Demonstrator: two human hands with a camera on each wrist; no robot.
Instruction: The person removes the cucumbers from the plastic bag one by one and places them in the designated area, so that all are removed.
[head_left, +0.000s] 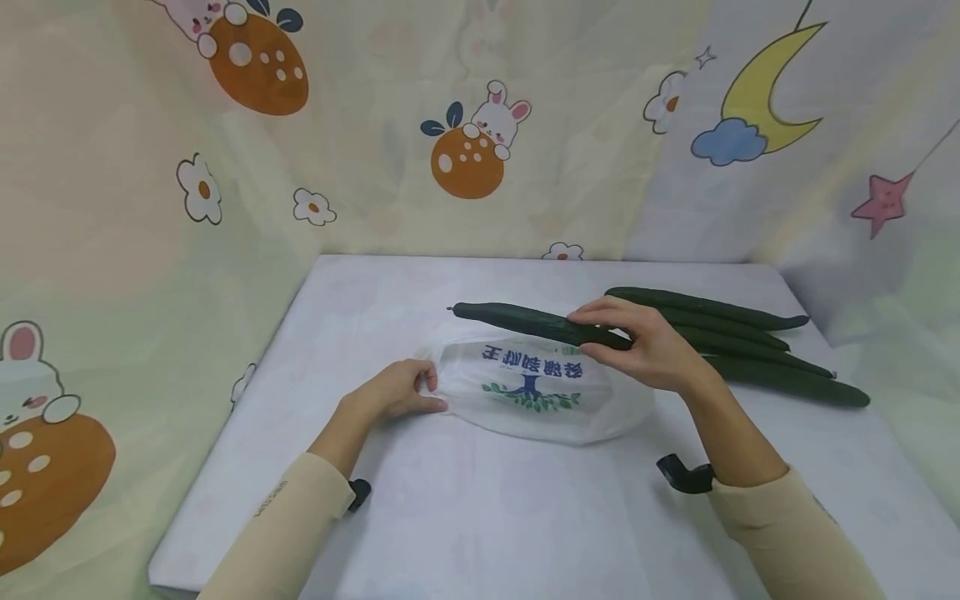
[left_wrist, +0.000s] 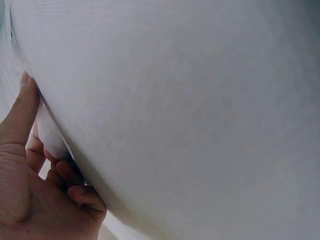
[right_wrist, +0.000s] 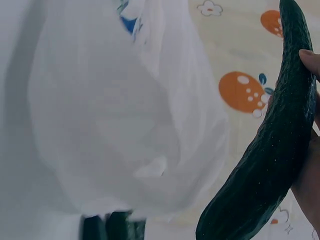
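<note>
My right hand [head_left: 648, 342] grips a long dark green cucumber [head_left: 517, 319] near one end, thumb on one side and fingers on the other. The cucumber points leftward above a white plastic bag [head_left: 532, 425] printed with blue characters and a green-leaved tree. At the bag's left end, my left hand [head_left: 393, 390] pinches its edge. The left wrist view shows the thumb against the bag's rim and the other fingers curled beneath [left_wrist: 52, 175]. In the right wrist view the held cucumber [right_wrist: 260, 160] curves down beside the puffed-out bag [right_wrist: 115, 125].
Several more cucumbers [head_left: 787, 383] lie side by side at the right of the white table [head_left: 480, 517], partly behind my right hand. A printed cloth [head_left: 375, 125] with rabbits and oranges hangs behind the table. Black wrist mounts [head_left: 684, 475] stick out from the sleeves.
</note>
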